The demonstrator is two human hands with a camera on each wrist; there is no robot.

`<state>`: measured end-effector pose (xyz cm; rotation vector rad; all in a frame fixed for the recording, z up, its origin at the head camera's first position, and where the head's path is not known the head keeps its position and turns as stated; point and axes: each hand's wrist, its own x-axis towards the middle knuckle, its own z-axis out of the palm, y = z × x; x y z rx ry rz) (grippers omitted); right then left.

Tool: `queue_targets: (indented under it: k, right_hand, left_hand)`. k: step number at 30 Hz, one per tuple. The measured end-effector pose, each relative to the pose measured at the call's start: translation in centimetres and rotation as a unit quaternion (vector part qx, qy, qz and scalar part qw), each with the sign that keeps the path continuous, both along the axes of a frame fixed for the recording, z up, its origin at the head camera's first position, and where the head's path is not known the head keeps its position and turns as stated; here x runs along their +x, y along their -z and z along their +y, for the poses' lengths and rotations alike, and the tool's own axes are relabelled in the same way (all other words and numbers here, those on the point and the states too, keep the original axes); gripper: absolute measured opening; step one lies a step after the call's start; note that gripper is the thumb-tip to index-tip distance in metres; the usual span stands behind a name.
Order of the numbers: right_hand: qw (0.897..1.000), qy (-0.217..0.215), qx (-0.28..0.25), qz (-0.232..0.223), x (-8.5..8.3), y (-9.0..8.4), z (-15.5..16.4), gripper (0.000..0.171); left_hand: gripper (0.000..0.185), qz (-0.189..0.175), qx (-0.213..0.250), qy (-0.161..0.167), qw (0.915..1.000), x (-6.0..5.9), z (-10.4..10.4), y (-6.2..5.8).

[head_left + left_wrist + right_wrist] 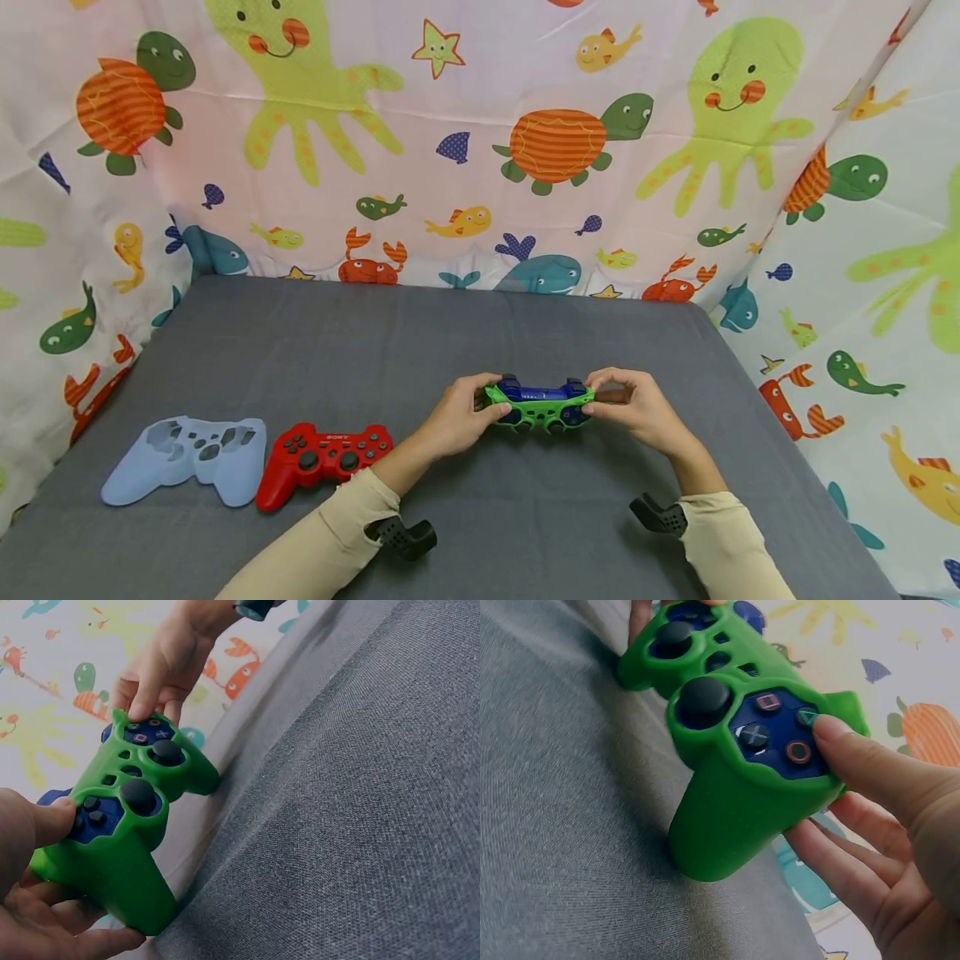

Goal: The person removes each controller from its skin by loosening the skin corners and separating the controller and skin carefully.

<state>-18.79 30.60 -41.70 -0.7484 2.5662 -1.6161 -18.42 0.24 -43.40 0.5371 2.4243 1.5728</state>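
Both hands gripped the blue controller [538,402] in its green cover [525,410], just above the grey table [420,333]. The left hand [459,415] held one grip, thumb by the D-pad; the right hand [633,408] held the other, thumb on the triangle button [807,716]. A red controller [321,458] and a pale blue cover [187,458] lay to the left.

**What the views hide**

The controller [538,404] shows little of its face from the head view, its grips covered by both hands. The left hand [30,900] is cut off by the wrist picture's edge; the right hand [885,825] likewise. Lettering on the red pad [322,458] is too small to read.
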Motion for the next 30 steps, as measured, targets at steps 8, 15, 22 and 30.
queue_targets:
  k: [8,15,22,30]
  right_hand:
    - [0.999,0.040,-0.005,-0.005,-0.2,0.1,-0.8,0.025]
    - [0.999,0.029,0.000,0.020,-0.4,1.1,-1.2,0.023]
    - [0.999,0.035,-0.008,-0.006,-0.5,2.2,-1.6,0.027]
    - [0.999,-0.027,-0.018,-0.038,-0.4,2.4,-1.6,0.093]
  left_hand:
    - [0.052,-0.001,-0.004,-0.007,1.0000,-0.1,-0.2,0.1]
    - [0.057,0.017,-0.022,-0.012,0.9995,-0.3,-0.5,0.4]
    - [0.064,0.033,-0.051,-0.024,0.9979,-0.3,-0.4,0.9]
    - [0.050,0.026,-0.016,-0.069,0.9972,-0.3,-0.5,0.7]
